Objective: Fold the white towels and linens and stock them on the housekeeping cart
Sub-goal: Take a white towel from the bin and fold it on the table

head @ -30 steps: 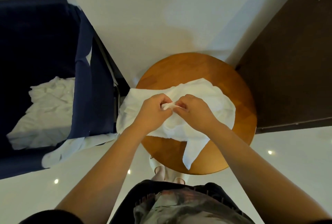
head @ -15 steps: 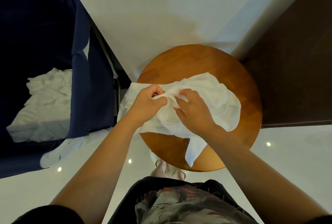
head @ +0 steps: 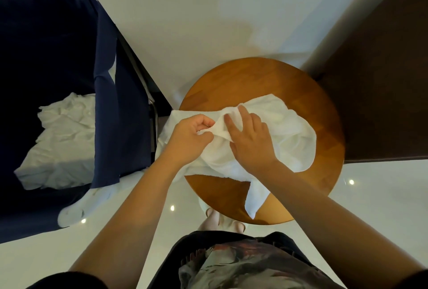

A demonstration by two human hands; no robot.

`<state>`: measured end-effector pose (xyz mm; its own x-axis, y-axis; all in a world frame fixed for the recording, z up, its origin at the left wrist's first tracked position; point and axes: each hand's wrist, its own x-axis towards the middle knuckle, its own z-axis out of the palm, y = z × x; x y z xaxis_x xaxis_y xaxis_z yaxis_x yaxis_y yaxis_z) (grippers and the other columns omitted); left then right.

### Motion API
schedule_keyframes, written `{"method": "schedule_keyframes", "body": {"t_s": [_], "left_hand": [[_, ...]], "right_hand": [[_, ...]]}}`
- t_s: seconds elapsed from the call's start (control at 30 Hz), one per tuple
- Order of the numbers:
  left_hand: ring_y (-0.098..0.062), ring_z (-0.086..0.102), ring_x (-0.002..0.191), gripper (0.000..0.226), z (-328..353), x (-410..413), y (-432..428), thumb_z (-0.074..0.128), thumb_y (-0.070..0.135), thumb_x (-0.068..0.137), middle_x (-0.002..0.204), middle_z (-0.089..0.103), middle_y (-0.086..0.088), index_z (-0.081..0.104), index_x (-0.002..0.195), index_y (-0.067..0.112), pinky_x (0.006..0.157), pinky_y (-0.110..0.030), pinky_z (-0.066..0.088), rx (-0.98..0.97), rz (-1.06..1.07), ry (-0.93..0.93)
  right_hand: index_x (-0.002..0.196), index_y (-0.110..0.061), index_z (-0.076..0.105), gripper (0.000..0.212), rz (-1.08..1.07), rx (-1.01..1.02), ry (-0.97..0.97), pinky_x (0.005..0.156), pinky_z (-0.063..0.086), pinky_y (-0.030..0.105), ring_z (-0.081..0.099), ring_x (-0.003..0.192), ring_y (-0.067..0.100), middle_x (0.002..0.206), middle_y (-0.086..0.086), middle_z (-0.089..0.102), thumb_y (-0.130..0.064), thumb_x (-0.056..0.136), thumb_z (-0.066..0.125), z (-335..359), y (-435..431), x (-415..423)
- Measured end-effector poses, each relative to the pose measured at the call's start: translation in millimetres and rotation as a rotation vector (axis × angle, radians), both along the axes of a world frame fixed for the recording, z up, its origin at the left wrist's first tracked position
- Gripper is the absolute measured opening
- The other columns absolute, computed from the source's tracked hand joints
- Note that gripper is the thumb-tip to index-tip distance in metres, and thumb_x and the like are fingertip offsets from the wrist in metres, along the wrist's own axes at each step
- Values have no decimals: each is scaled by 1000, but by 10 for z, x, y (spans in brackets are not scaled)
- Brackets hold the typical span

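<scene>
towel (head: pixel 284 135): crumpled on table (head: pixel 254 80), left edge and near corner hanging over the rim; unfolded
left hand (head: pixel 187 138): fingers curled, pinching a towel ridge
right hand (head: pixel 250 142): fingers straight, pressed flat on towel, just right of the pinch
pile (head: pixel 62 140): loose white linens in navy bag (head: pixel 108 103), left; none folded
progress: early; first fold not made, nothing visibly stocked

Bare wood lay open along the far and near edges of the round surface (head: pixel 254 80), while the white towel (head: pixel 291 135) covered its middle, a dark cabinet (head: pixel 382 94) stood just beside its right edge and a blue fabric bin (head: pixel 106 108) flanked its left.
</scene>
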<state>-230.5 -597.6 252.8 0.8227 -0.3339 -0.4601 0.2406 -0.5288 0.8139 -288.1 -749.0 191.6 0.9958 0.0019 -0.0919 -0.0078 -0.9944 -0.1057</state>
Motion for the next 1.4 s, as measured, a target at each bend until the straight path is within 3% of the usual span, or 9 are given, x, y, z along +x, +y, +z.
{"method": "schedule_keyframes", "body": {"t_s": [0.1, 0.2, 0.27, 0.5, 0.67, 0.83, 1.0, 1.2, 1.4], "left_hand": [[-3, 58, 77, 22, 5, 0, 36, 53, -5, 86, 84, 65, 6, 66, 92, 12, 63, -6, 45, -7, -29, -44], [-7, 58, 77, 20, 23, 33, 105, 53, -4, 87, 84, 64, 4, 67, 92, 9, 66, -12, 47, 24, 4, -75], [-9, 57, 77, 22, 42, 53, 152, 52, -3, 87, 82, 63, 5, 67, 87, 12, 68, -18, 47, 42, 9, -96], [-10, 50, 69, 30, 164, 48, 161, 43, 2, 92, 76, 56, 1, 57, 73, 20, 63, -23, 42, 118, -174, -141], [-2, 46, 60, 32, 283, 134, 238, 41, -2, 88, 64, 51, 7, 55, 66, 17, 55, -16, 37, -73, 27, -105], [-2, 46, 57, 34, 231, 231, 362, 41, -3, 85, 59, 52, 10, 52, 60, 18, 53, -16, 37, -28, 127, -109], [-8, 42, 64, 28, 154, 322, 463, 41, -2, 86, 68, 50, 2, 53, 66, 15, 56, -21, 33, 92, 226, -179], [-13, 51, 75, 20, -7, 459, 649, 44, 5, 89, 81, 58, 2, 60, 85, 16, 61, -24, 40, 347, 62, -187], [-18, 52, 81, 22, -105, 615, 740, 46, 8, 93, 92, 58, -5, 64, 106, 7, 60, -22, 40, 523, -158, -173]], "right_hand": [[115, -8, 63, 62, -100, 26, 9, 73, 54, 40, 63, 94, 37, 119, 22, 61, -31, 62, 85, 72, -8, 89], [122, -8, 60, 33, -172, 135, 2, 90, 43, 37, 53, 108, 31, 124, 14, 58, -25, 94, 53, 130, -133, 132], [119, -8, 63, 32, -209, 230, -33, 93, 42, 36, 54, 107, 30, 121, 13, 60, -23, 98, 44, 130, -236, 119], [114, -4, 67, 30, -286, 341, 21, 95, 43, 31, 54, 106, 28, 116, 15, 60, -23, 94, 55, 101, -375, 200], [123, -8, 61, 35, -319, 215, 153, 97, 43, 33, 54, 110, 29, 123, 13, 57, -28, 99, 45, 86, -564, 264], [127, -7, 58, 34, -327, 281, 101, 98, 45, 35, 57, 110, 30, 124, 14, 58, -22, 99, 47, 91, -626, 314], [124, -3, 57, 34, -324, 408, 158, 96, 44, 30, 57, 107, 29, 117, 15, 58, -22, 99, 45, 73, -618, 275], [123, -9, 57, 30, -499, 540, 127, 100, 43, 32, 58, 109, 24, 119, 9, 61, -21, 99, 45, -16, -638, 218], [129, -10, 55, 33, -489, 213, 160, 101, 42, 33, 57, 112, 26, 123, 11, 60, -22, 100, 43, -117, -679, 233]]}}
